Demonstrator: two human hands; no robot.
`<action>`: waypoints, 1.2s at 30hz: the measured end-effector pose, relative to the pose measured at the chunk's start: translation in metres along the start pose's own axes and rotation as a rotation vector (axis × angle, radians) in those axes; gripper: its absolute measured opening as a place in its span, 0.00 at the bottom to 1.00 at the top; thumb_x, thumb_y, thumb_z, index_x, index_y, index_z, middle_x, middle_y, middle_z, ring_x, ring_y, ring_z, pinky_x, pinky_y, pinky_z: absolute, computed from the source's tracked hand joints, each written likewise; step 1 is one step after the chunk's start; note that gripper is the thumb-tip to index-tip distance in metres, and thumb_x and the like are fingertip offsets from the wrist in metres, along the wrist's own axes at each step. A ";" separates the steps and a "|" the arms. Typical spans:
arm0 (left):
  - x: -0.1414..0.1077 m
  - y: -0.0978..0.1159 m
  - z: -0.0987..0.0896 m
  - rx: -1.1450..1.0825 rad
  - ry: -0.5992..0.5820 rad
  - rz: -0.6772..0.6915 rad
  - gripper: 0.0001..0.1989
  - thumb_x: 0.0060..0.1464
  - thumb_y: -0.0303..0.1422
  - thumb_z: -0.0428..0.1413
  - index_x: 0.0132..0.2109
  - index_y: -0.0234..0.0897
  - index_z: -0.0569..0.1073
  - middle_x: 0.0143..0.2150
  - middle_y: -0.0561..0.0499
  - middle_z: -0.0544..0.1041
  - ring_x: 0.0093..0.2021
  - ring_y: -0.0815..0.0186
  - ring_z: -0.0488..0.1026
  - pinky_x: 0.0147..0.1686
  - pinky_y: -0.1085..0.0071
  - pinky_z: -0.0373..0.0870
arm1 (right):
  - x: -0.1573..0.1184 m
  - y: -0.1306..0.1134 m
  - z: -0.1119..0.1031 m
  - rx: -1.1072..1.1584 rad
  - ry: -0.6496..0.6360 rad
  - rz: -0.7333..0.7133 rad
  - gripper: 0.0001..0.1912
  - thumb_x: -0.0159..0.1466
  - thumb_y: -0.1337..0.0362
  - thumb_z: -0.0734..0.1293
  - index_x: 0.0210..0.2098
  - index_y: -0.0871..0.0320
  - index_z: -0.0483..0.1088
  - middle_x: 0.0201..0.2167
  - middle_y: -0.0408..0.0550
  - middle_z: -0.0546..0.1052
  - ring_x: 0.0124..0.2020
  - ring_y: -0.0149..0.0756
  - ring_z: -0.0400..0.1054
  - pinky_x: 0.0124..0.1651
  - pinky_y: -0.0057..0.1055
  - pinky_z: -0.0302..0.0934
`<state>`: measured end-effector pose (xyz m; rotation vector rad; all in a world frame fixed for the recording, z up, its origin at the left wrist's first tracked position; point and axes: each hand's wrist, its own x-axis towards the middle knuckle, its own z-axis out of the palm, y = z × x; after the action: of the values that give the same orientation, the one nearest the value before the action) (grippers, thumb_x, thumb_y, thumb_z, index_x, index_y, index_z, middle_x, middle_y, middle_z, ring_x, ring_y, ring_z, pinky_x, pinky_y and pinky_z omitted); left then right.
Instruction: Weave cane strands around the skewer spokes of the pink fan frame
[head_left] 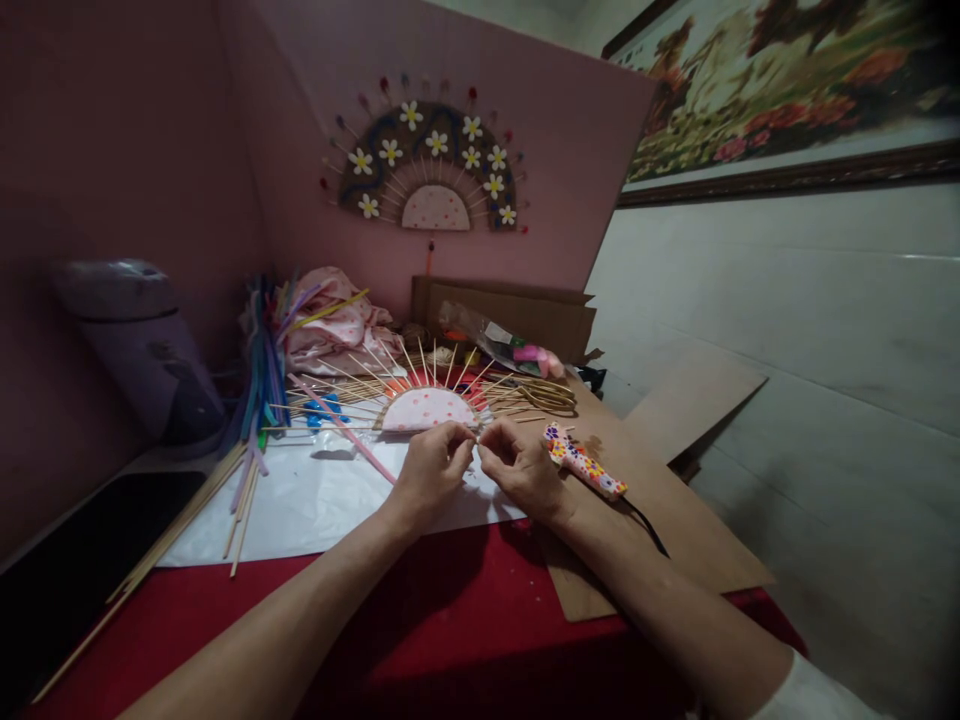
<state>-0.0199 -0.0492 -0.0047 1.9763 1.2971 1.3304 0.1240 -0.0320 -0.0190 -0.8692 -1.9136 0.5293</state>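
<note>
Both my hands are close together above the white sheet (300, 490), in front of a half-round piece (427, 410) covered in pink dotted cloth. Thin wooden sticks (360, 368) fan out from its curved edge. My left hand (435, 460) is closed, thumb pressed to the fingers. My right hand (517, 465) pinches likewise, its fingertips almost meeting the left ones. Whatever lies between the fingertips is too small to make out. A floral-patterned glue gun (585, 462) with a black cord lies just right of my right hand.
Brown cardboard (667, 530) covers the table's right side. Pipe cleaners (259, 360) and bundled sticks (180, 520) are at left, near a lidded container (142, 350). Pink cloth (337, 320) is heaped behind. A flower-decorated fan piece (435, 150) hangs on the back panel.
</note>
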 end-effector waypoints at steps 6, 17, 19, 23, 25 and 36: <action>0.002 0.001 -0.003 -0.110 0.010 -0.071 0.08 0.51 0.33 0.50 0.31 0.34 0.71 0.25 0.51 0.72 0.24 0.68 0.69 0.23 0.74 0.66 | -0.001 -0.003 -0.002 -0.002 0.010 0.014 0.01 0.59 0.66 0.61 0.32 0.57 0.62 0.19 0.37 0.59 0.20 0.26 0.52 0.23 0.24 0.48; 0.003 0.001 -0.004 -0.080 0.014 -0.076 0.09 0.52 0.34 0.49 0.30 0.34 0.70 0.26 0.51 0.72 0.24 0.68 0.69 0.23 0.73 0.68 | -0.002 0.003 0.000 0.072 -0.005 0.071 0.06 0.61 0.62 0.61 0.30 0.58 0.63 0.20 0.38 0.62 0.20 0.26 0.53 0.24 0.25 0.49; 0.002 0.002 -0.005 -0.089 0.004 -0.076 0.09 0.52 0.34 0.50 0.30 0.34 0.70 0.26 0.50 0.72 0.25 0.68 0.69 0.24 0.73 0.68 | -0.002 0.002 0.000 0.071 -0.006 0.067 0.07 0.61 0.61 0.61 0.29 0.58 0.64 0.20 0.38 0.62 0.20 0.26 0.53 0.24 0.25 0.48; 0.001 0.004 -0.005 -0.123 -0.008 -0.080 0.08 0.51 0.34 0.50 0.31 0.34 0.70 0.27 0.50 0.71 0.26 0.68 0.69 0.24 0.72 0.69 | -0.001 -0.002 -0.001 0.141 -0.013 0.091 0.10 0.60 0.60 0.61 0.28 0.60 0.66 0.20 0.39 0.63 0.21 0.26 0.53 0.25 0.25 0.49; 0.001 0.006 -0.005 -0.174 -0.002 -0.107 0.08 0.50 0.34 0.50 0.31 0.34 0.70 0.27 0.51 0.71 0.26 0.69 0.68 0.23 0.72 0.69 | 0.000 -0.004 -0.002 0.195 -0.025 0.113 0.10 0.60 0.60 0.61 0.28 0.60 0.67 0.21 0.40 0.63 0.22 0.26 0.54 0.25 0.25 0.50; 0.005 0.008 -0.007 -0.620 -0.084 -0.292 0.09 0.46 0.35 0.56 0.31 0.32 0.69 0.23 0.55 0.68 0.22 0.73 0.66 0.21 0.74 0.69 | 0.004 -0.001 -0.003 0.444 -0.073 0.258 0.11 0.59 0.58 0.62 0.27 0.59 0.65 0.15 0.35 0.59 0.15 0.23 0.46 0.18 0.23 0.43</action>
<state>-0.0216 -0.0493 0.0065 1.3466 0.9342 1.2865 0.1247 -0.0297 -0.0144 -0.8110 -1.6586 1.1062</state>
